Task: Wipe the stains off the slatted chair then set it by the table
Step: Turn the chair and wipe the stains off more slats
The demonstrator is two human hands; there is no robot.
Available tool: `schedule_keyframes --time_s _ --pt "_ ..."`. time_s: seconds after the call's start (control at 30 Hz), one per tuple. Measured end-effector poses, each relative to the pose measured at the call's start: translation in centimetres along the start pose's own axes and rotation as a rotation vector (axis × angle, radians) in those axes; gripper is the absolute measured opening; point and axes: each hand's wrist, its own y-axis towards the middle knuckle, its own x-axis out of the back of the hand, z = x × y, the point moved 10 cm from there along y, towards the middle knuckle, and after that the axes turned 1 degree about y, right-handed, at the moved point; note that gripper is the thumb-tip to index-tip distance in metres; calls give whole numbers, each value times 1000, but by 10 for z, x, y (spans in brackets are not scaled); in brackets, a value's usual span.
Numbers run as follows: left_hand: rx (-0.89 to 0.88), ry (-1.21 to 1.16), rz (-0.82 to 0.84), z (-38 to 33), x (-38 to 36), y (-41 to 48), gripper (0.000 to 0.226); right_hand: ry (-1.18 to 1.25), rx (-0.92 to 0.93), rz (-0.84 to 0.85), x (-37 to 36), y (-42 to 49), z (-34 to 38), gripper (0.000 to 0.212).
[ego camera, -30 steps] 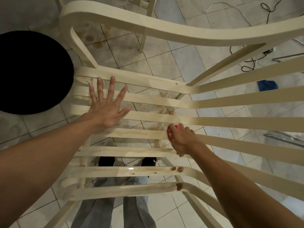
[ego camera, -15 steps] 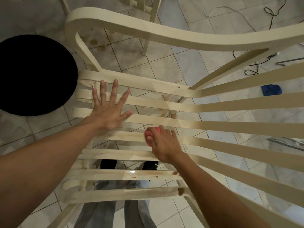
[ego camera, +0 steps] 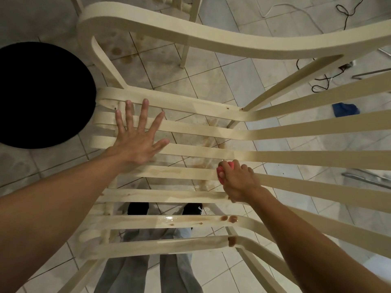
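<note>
A cream slatted chair (ego camera: 296,157) fills the view, seen from above. Brown stains (ego camera: 229,218) and wet smears mark the near seat slats. My left hand (ego camera: 137,140) lies flat on the far left slats with fingers spread, holding nothing. Pressed onto a middle slat to the right of it is a pink cloth (ego camera: 224,169), and my right hand (ego camera: 239,180) is closed around it. Most of the cloth is hidden under my fingers.
A round black surface (ego camera: 42,94) sits at the left. Legs of another cream chair (ego camera: 186,39) stand at the top. Stained floor tiles (ego camera: 122,51) show through the slats. Black cables (ego camera: 323,81), a blue rag (ego camera: 344,108) and metal bars (ego camera: 368,178) lie at the right.
My right hand slid the pink cloth left along the slat and then back to the right. My left hand stayed flat on the slats.
</note>
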Motion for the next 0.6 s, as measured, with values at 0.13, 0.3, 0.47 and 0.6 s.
schedule_keyframes --time_s 0.13,0.3,0.47,0.6 --pt "1 3 -1 -1 0 0 81 146 62 -78 -4 6 27 29" --pt "0 6 0 -1 -1 -1 81 224 180 -150 -7 9 78 31" --pt "-5 15 -3 -2 0 -3 80 224 248 -167 -5 1 63 36" --pt "-20 10 -18 -1 0 -2 80 95 69 -143 -5 -5 2 40"
